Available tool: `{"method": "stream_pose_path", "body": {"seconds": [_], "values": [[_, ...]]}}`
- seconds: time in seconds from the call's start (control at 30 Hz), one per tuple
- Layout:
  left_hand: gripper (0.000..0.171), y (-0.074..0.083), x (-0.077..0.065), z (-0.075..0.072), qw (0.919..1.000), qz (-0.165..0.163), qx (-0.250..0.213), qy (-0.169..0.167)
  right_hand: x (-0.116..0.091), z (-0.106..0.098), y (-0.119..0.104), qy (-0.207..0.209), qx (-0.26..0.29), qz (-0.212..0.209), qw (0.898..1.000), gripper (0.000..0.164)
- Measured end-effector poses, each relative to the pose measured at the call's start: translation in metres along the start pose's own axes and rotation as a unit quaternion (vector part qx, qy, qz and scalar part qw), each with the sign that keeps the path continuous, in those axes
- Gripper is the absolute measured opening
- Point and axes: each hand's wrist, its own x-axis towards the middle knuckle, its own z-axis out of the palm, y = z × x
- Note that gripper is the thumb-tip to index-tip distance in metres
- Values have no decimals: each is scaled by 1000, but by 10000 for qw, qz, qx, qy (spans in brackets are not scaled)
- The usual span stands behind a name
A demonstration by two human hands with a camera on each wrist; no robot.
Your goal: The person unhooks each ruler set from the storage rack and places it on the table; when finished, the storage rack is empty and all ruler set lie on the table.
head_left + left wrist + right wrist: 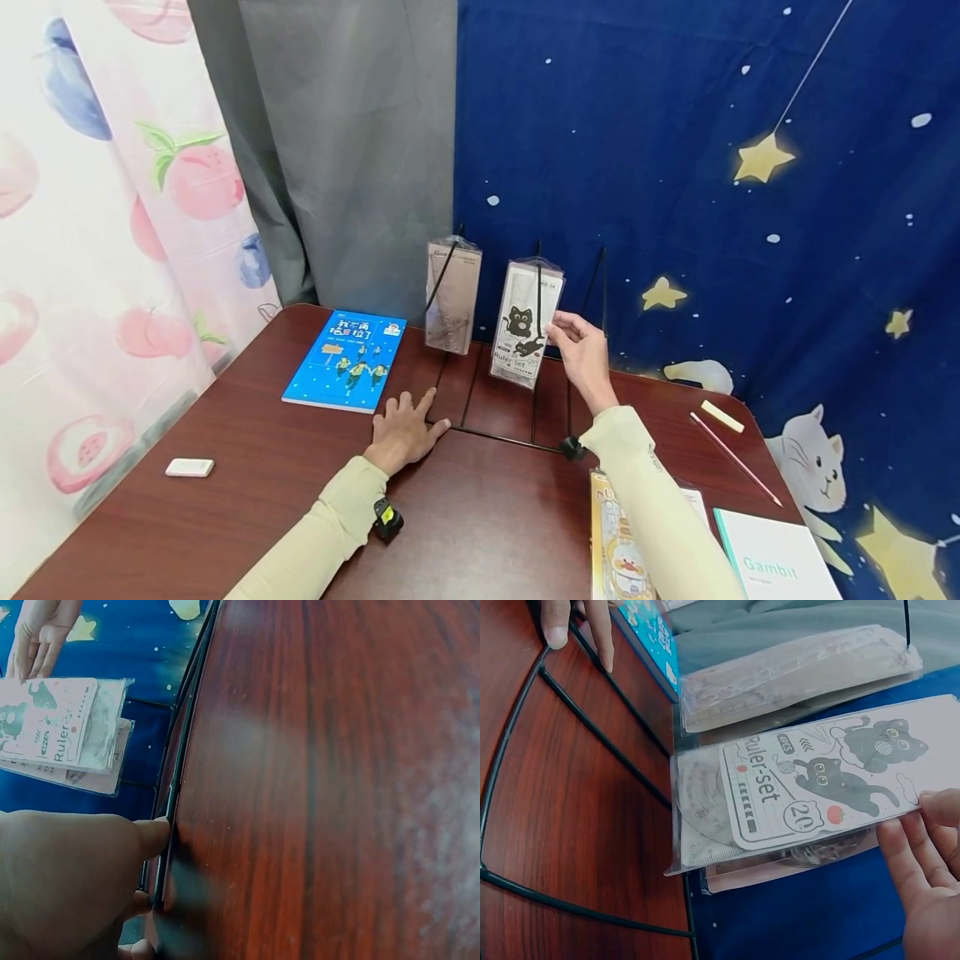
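Note:
A clear pack of rulers (pixel 522 333), its card printed with black cats and "Ruler-set", hangs on a hook of the black wire rack (pixel 498 437). My right hand (pixel 585 360) pinches the pack's right edge between thumb and fingers, plainest in the right wrist view. Behind this pack (pixel 832 772), part of another pack (pixel 727 879) shows. To its left, a pinkish ruler pack (pixel 452 296) hangs from a separate hook. My left hand (pixel 403 431) lies at the rack's front left corner with fingers spread; in the left wrist view its fingertips touch the wire.
A blue book (pixel 347 360) lies left of the rack, and a white eraser (pixel 190 467) nearer the left edge. At right are a cream stick-like piece (pixel 722 416), a pencil (pixel 735 458), a "Gambit" notebook (pixel 776 558) and a yellow package (pixel 621 542) partly under my right sleeve.

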Motion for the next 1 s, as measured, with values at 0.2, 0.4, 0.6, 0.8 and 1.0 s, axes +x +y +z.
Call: {"method": "stream_pose_path", "body": {"seconds": [0.2,0.4,0.6,0.8,1.0], "values": [[69,0,-2,-2,10000,51,43,34,-16,-4,-25,-166,-341,36,9993,27],[69,-1,-3,-2,9999,81,84,36,-26,-7,-16,-153,-410,75,9990,28],[70,-1,-1,-2,9999,66,73,34,-41,-10,-14,-159,-185,129,9996,28],[70,-1,0,-1,9999,90,102,86,-58,-14,-20,-221,-65,7,9997,25],[70,-1,-2,-1,9998,114,127,102,-72,-21,-21,-336,-125,-26,9994,25]]}}
